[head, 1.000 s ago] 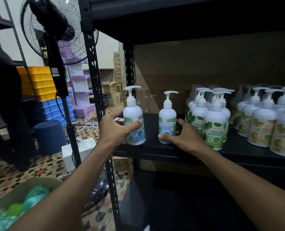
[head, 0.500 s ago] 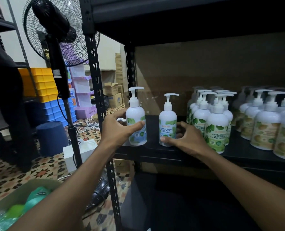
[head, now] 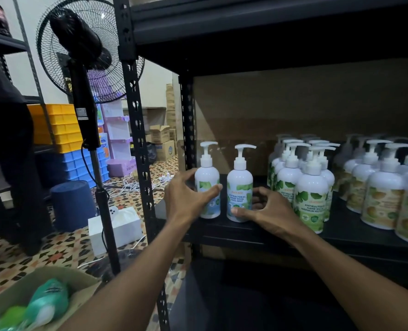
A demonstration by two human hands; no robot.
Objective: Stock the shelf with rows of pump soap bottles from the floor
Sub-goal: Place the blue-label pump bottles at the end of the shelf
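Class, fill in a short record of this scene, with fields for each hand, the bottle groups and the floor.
Left hand: grips left bottle, upright on shelf
Right hand: grips mint bottle, upright beside it
Green-label bottles: clustered right of the hands
Yellow-label bottles: rows at far right
Floor: box holding green items; fan standing
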